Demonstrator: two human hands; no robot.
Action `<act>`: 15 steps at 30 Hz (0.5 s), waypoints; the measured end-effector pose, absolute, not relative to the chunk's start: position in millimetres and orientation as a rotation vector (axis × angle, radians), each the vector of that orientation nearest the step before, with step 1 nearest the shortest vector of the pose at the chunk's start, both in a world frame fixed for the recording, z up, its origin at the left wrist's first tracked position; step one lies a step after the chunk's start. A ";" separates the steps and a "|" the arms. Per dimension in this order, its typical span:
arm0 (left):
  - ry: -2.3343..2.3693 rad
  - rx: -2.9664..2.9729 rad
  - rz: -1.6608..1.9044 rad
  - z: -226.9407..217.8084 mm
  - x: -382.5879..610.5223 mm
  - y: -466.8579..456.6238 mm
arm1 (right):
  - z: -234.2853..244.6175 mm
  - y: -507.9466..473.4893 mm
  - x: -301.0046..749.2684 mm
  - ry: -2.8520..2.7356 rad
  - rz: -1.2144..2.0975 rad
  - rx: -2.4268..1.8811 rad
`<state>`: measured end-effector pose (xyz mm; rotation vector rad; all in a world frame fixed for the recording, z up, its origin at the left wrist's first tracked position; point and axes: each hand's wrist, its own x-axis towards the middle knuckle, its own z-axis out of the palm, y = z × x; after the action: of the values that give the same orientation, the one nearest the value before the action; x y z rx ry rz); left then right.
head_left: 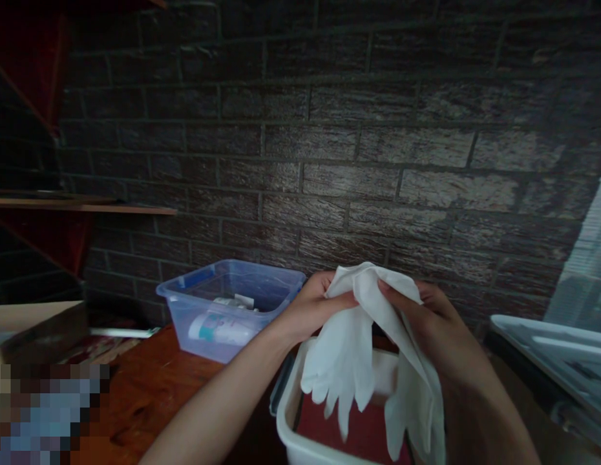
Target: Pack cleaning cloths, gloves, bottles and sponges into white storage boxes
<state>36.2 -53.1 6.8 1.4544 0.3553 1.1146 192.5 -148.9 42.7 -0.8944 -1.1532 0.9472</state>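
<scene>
A bunch of white gloves (pixel 342 361) is held up between my two hands, their fingers dangling downward. My left hand (pixel 320 303) pinches the cuffs from the left side. From the right, my right hand (pixel 417 310) grips the same gloves, thumb on top of the fabric, with part of them draping below it. Under the gloves stands a white tub (pixel 291 439) with a dark red item (pixel 324 420) inside, partly covered by the hanging glove fingers.
On the wooden table (pixel 140 394), a clear bluish bin (pixel 203 310) holds a white bottle (pixel 223 329). A cardboard box (pixel 43 329) is at left below a wall shelf (pixel 87 205). At right lies a translucent lid (pixel 562 355). A dark brick wall (pixel 324 187) rises behind.
</scene>
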 end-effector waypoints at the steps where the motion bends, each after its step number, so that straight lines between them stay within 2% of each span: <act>1: 0.361 1.419 1.139 9.5 34.7 -52.2 | 41.0 -148.7 193.7 -1.139 0.899 -0.920; 4: 0.380 1.293 1.269 19.5 26.5 -48.2 | 35.2 -147.7 199.0 -1.216 0.787 -0.956; 9: 0.459 1.276 1.525 30.0 13.3 -47.5 | 33.5 -151.5 198.0 -1.855 0.920 -0.806; 15: 0.413 1.296 1.638 31.6 12.1 -47.4 | 40.8 -157.1 192.5 -2.082 0.641 -0.904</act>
<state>12.1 -47.4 31.6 1.2961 0.4133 1.6380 192.5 -157.1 40.8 -0.9041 -2.0824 0.6413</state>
